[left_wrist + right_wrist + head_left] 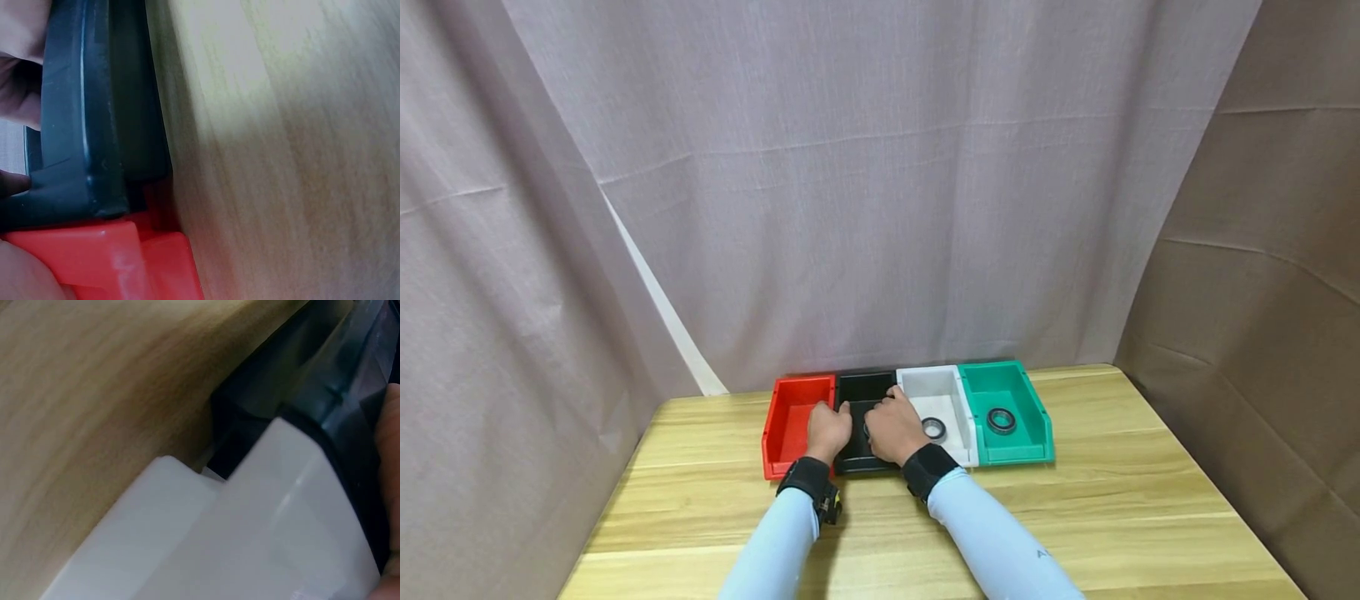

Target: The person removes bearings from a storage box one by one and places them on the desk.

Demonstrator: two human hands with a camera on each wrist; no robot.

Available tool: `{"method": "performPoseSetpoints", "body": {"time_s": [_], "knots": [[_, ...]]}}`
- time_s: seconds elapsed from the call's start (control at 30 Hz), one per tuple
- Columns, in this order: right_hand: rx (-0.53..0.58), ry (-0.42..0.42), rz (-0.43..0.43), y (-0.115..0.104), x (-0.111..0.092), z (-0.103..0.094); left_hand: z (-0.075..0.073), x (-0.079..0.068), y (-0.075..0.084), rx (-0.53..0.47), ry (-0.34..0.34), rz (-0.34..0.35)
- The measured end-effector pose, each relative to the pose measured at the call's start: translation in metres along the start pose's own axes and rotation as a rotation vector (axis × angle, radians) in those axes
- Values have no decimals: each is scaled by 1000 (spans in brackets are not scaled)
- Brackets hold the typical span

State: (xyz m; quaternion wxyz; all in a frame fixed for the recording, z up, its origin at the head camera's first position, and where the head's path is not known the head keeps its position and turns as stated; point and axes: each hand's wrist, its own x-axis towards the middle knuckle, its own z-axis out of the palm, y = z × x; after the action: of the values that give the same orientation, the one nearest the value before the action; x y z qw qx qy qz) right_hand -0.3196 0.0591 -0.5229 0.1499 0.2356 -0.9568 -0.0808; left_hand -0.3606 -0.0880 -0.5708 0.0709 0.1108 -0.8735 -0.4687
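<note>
Four open-front bins stand side by side: red [805, 384], black [865, 383], white [927, 377] and green [1036, 408]. My left hand [827, 432] straddles the wall between the red and black bins, thumb on the black side, gripping the black bin's edge. Opposite it, my right hand [895, 429] grips the wall between black and white, its fingers curled inside the black bin. A ball bearing [934, 419] lies in the white bin, and another bearing [1002, 409] in the green one. Part of a dark ring [867, 432] shows beside my right hand; the rest is hidden.
The bins stand near the back edge of a light wooden table [700, 483]. Grey curtains [865, 208] hang behind and to the left, and a brown curtain [1262, 350] hangs on the right. Black wrist straps [808, 477] sit over pale sleeves.
</note>
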Motion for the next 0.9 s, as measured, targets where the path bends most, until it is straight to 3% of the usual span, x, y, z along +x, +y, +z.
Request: {"method": "performPoseSetpoints", "body": {"time_s": [0.2, 0.57, 0.67, 0.8, 0.9], "knots": [[2, 52, -21, 3, 0, -1, 0, 1, 2, 2, 9, 11], [68, -6, -16, 1, -3, 1, 7, 6, -10, 16, -1, 11], [89, -30, -9, 1, -3, -1, 5, 4, -9, 19, 8, 9], [100, -30, -4, 2, -2, -3, -6, -6, 6, 8, 14, 5], [114, -21, -4, 2, -3, -3, -4, -4, 4, 16, 0, 8]]}}
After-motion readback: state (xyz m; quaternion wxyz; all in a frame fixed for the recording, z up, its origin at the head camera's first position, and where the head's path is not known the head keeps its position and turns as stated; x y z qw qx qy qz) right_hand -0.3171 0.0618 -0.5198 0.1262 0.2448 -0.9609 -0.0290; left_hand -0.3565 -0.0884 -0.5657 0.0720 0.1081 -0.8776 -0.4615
